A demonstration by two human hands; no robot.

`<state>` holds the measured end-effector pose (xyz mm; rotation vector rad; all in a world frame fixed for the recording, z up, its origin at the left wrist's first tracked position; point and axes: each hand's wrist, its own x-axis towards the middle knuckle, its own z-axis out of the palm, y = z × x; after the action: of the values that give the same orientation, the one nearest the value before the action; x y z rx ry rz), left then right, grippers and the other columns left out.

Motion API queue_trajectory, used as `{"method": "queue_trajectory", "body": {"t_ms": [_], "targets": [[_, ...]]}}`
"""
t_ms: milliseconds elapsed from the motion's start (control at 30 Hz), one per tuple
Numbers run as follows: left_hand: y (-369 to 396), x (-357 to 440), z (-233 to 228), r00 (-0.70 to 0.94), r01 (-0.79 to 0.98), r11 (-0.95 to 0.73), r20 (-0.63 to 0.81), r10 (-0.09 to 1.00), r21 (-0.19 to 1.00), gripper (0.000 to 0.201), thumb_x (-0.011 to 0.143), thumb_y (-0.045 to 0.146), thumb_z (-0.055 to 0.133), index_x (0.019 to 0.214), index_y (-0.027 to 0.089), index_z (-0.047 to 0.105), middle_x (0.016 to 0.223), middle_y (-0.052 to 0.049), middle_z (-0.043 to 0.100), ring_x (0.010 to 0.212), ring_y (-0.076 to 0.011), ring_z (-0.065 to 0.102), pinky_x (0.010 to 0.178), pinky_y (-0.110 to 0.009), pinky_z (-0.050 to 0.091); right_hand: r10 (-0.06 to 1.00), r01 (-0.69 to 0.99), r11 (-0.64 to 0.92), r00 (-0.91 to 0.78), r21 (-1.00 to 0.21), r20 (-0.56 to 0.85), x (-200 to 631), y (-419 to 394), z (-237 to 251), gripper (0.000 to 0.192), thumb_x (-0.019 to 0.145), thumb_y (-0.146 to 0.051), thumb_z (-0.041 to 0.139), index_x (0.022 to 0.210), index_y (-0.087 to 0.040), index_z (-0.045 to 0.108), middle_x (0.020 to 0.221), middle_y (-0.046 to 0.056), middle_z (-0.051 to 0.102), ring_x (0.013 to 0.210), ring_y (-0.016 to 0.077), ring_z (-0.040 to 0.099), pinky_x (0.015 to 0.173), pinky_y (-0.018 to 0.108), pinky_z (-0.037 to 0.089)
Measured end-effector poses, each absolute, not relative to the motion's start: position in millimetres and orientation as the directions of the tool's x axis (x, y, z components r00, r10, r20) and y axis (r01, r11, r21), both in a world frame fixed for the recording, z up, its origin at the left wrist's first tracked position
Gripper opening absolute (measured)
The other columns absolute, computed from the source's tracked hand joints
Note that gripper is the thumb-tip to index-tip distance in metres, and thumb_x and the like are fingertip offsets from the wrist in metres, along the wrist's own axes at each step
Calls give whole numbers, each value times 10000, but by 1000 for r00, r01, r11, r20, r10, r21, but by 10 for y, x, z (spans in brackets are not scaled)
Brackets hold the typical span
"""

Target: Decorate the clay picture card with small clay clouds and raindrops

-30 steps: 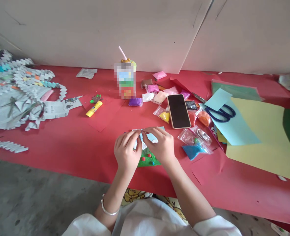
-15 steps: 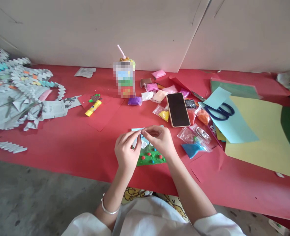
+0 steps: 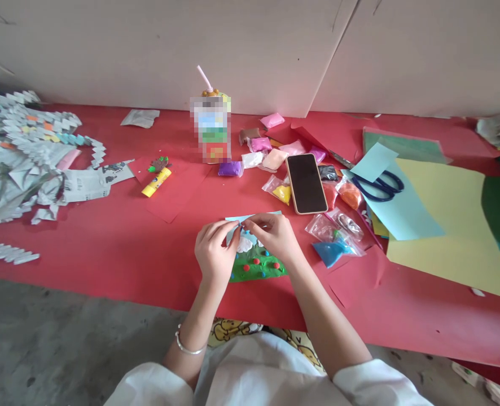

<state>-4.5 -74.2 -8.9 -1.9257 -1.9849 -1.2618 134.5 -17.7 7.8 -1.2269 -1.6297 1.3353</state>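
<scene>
My left hand [image 3: 215,251] and my right hand [image 3: 276,234] meet fingertip to fingertip over a small clay picture [image 3: 250,268]. Both are closed in a pinch around a tiny blue piece of clay [image 3: 241,226], mostly hidden by the fingers. The picture lies flat on the table, with green clay dotted in red and blue below and white clay patches [image 3: 245,244] on light blue card above. My hands cover part of its upper half and its left side.
Right of my hands lie a phone [image 3: 306,184], bags of coloured clay [image 3: 331,252] and scissors [image 3: 379,188] partly under blue paper. Yellow paper [image 3: 448,225] spreads at right. A glue stick [image 3: 157,182], a pixelated cup with a straw [image 3: 205,79] and folded paper pieces [image 3: 25,129] are farther left.
The view has shifted slightly, moving the table's contents a little up and left. My fingertips stay together, with only a small change in how the fingers sit around the blue piece.
</scene>
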Motion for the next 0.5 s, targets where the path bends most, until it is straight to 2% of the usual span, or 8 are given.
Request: {"method": "queue_trajectory", "body": {"t_ms": [167, 300, 400, 500], "targets": [[-671, -116, -223, -182, 902, -50, 483, 857, 429, 116, 789, 166, 681, 860, 250, 719, 911, -15, 743, 867, -233, 649, 827, -381, 430, 977, 477, 149, -208, -866, 53, 1408, -208, 43, 197, 825, -202, 548, 848, -200, 744, 826, 40, 737, 705, 169, 659, 693, 293, 512], [-650, -111, -300, -171, 912, -30, 446, 878, 410, 115, 773, 171, 700, 838, 265, 716, 938, -11, 738, 878, -243, 619, 851, -415, 394, 930, 659, 349, -329, -666, 162, 1415, -281, -48, 293, 835, -135, 514, 972, -213, 761, 837, 68, 681, 793, 201, 591, 744, 320, 477], [-637, -92, -312, -175, 913, -12, 418, 892, 407, 115, 780, 185, 703, 843, 280, 719, 963, -13, 734, 892, -253, 595, 831, -429, 374, 904, 731, 412, -405, -545, 139, 1381, -307, -91, 332, 836, -130, 524, 1048, -242, 753, 863, 75, 660, 836, 229, 546, 758, 342, 445], [-634, -82, -303, -174, 920, 1, 407, 897, 392, 88, 800, 221, 699, 849, 290, 725, 974, -11, 734, 911, -261, 577, 814, -433, 359, 891, 766, 436, -439, -473, 111, 1351, -299, -104, 347, 849, -141, 521, 1088, -263, 742, 901, 78, 651, 855, 237, 522, 771, 353, 418]]}}
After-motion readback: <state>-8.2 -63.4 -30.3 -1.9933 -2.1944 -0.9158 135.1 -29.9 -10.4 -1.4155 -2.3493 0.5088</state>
